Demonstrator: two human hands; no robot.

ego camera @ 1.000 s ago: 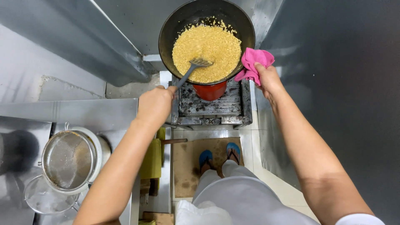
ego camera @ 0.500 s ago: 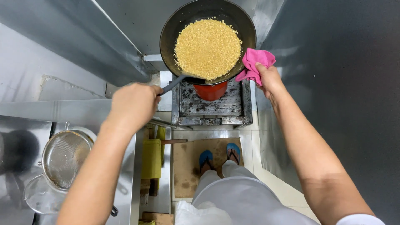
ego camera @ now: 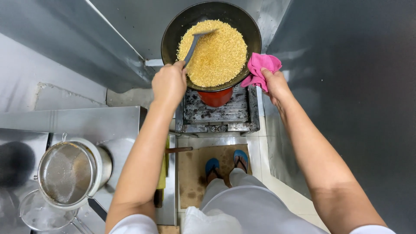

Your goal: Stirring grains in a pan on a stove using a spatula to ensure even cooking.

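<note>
Spatula back in the grains

Left hand gripped the spatula; half a second before, its blade sat at the near rim, and it had since moved into the middle of the yellow grains filling the black wok over the red burner. Stirring evidently continued. Right hand pinched the pink cloth against the wok's right edge, unchanged.

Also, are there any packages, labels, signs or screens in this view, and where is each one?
None in view: no package, label, sign or screen.
The things by the hands are bare cookware: a black wok of yellow grains, a grey spatula in the left hand, and a pink cloth under the right hand.
</note>
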